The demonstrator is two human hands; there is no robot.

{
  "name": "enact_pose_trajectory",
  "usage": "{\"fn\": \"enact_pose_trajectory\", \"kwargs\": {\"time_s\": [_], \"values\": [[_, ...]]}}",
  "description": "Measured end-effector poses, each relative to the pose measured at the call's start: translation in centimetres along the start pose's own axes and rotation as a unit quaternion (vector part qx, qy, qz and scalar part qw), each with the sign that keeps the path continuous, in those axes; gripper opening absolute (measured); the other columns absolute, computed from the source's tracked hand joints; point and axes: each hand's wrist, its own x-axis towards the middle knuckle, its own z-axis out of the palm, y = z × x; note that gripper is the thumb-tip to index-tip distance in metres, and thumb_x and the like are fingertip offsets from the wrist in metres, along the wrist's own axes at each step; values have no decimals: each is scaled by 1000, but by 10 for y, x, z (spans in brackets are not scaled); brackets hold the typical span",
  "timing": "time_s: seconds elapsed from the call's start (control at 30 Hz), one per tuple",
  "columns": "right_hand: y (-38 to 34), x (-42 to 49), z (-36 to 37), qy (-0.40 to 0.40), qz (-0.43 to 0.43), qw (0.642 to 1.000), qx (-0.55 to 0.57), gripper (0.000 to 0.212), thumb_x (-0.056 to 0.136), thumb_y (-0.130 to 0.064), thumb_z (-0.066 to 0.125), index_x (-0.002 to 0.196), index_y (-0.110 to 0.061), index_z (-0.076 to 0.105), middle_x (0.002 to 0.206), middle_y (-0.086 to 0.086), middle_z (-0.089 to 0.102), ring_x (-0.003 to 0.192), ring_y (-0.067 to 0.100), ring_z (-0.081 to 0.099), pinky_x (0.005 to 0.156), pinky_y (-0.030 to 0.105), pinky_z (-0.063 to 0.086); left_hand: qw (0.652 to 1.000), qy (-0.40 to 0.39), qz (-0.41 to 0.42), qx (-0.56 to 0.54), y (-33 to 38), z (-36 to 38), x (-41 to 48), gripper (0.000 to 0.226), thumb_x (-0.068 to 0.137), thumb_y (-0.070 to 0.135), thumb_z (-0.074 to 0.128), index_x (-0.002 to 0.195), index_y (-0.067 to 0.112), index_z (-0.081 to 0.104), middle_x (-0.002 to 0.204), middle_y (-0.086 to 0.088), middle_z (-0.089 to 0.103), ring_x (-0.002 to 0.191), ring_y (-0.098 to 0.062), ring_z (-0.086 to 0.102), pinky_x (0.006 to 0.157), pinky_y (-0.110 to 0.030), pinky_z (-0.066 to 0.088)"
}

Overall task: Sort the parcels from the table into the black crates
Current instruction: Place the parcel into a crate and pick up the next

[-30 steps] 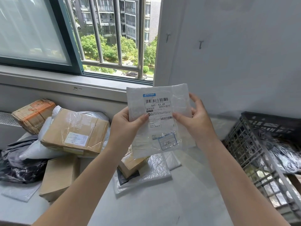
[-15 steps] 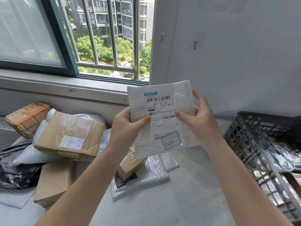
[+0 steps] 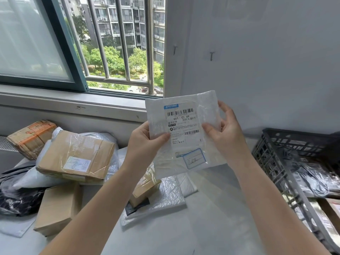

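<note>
Boxes (image 3: 75,157) lie piled on table (image 3: 211,218), unmoved as far as I see. Left hand (image 3: 145,142) and right hand (image 3: 226,138) keep pinching white parcel (image 3: 184,133) by its side edges, same grip, upright above table. Black crate (image 3: 266,159) sits far right.

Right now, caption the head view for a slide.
Left hand and right hand hold a white mailer above parcels, crate at right.

White mailer (image 3: 185,137) with barcoded label, brown boxes (image 3: 77,157), black latticed crate (image 3: 276,155).
</note>
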Motion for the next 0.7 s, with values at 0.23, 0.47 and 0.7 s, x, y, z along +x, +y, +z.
{"fn": "enact_pose_trajectory", "kwargs": {"time_s": [0.23, 0.47, 0.7], "values": [[17, 7, -51, 27, -19, 997, -68, 62, 92, -20, 66, 143, -37, 36, 122, 0, 63, 104, 16, 65, 93, 38, 53, 999, 18, 8, 34, -6, 63, 0, 33, 84, -7, 70, 108, 14, 65, 96, 2, 77, 89, -16, 74, 74, -31, 61], [20, 3, -130, 106, -6, 983, -151, 63, 92, -23, 64, 146, -31, 32, 121, -1, 53, 114, 20, 53, 85, 25, 44, 988, 1, 43, 147, -7, 137, 12, 80, 81, 0, 74, 146, 27, 35, 105, 1, 62, 82, -4, 68, 57, -11, 51], [14, -37, -221, 174, 22, 929, -325, 45, 92, -31, 63, 135, -27, 48, 121, -4, 40, 99, 9, 48, 90, 29, 40, 961, -131, 72, 232, -6, 231, 8, 88, 83, 4, 69, 154, 28, 24, 137, -2, 49, 118, -22, 56, 88, -29, 52]]}}
